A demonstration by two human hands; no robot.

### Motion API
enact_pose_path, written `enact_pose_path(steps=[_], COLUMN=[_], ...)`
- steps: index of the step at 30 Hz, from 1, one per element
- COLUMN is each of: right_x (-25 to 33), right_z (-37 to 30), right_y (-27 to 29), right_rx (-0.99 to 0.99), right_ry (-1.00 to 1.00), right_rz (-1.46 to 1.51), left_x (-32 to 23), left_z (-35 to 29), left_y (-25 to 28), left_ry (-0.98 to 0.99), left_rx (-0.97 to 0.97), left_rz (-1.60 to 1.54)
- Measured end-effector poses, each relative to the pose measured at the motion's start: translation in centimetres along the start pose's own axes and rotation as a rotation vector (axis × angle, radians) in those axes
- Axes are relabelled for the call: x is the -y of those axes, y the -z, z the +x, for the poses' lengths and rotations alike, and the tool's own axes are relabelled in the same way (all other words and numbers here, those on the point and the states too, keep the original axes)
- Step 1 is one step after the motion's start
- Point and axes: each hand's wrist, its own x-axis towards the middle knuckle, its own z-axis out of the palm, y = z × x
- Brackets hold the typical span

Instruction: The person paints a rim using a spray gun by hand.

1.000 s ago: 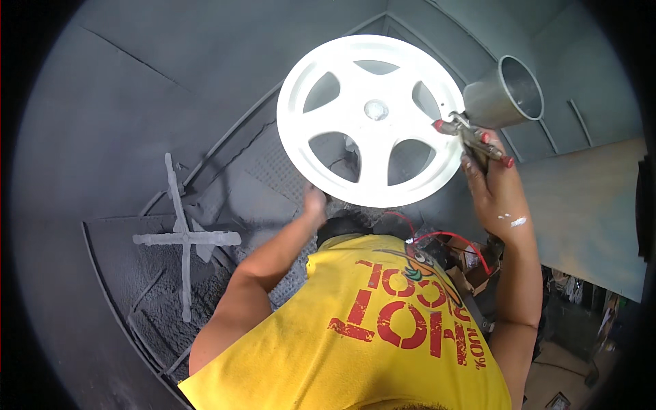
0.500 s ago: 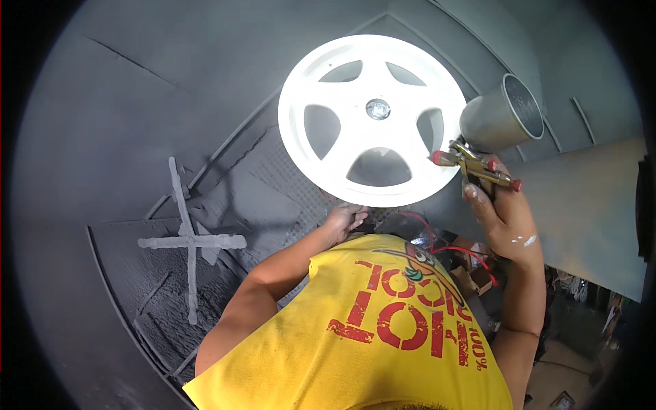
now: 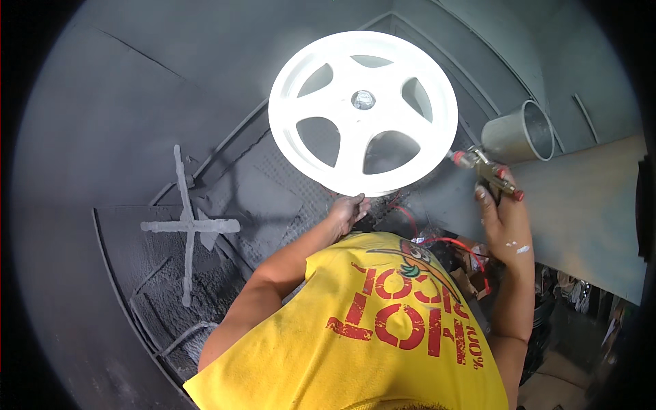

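Just below the lower rim of the white wheel (image 3: 362, 113), the left hand (image 3: 347, 210) reaches up, its fingers curled toward the rim's bottom edge and touching it or very nearly so (the contact itself is too small to tell). The wheel stands face-on to the camera in the upper middle of the grey-coated spray booth (image 3: 123, 123), held up on something hidden behind it; its hub with a small metal centre lies straight above that hand.

To the wheel's right edge, the right hand (image 3: 504, 219) grips a spray gun (image 3: 486, 171), fingers wrapped tight around the handle, with the metal cup (image 3: 519, 133) tilted up and to the right. The gun's long axis runs from the hand up and leftward, its nozzle just beside the wheel's right rim and aimed across it. So the left hand is the nearer one to the wheel, while the gun stands just off the rim.

The wheel looks evenly white and matte, five broad spokes with dark openings between them, a faint haze showing through the lower right opening. A pale cross-shaped stand (image 3: 186, 225) lies well apart on the booth floor at left.
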Motion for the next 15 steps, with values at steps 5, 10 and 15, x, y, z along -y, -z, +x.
enact_pose_path(steps=[5,10,15], right_x=[-0.8,-0.9,-4.3], right_z=[-1.0,0.7,3.7], right_y=[0.0,-0.2,0.7], right_rx=[0.206,0.148,-0.120], right_ry=[0.144,0.003,0.166], right_rz=[0.187,0.168,0.044], left_x=[1.2,2.5,5.8], left_z=[0.0,-0.2,-2.3], left_y=[-2.1,-4.0,2.5], left_ry=[-0.018,-0.069,-0.186], left_rx=[-0.028,-0.035,0.183], left_rz=[-0.054,-0.134,0.400])
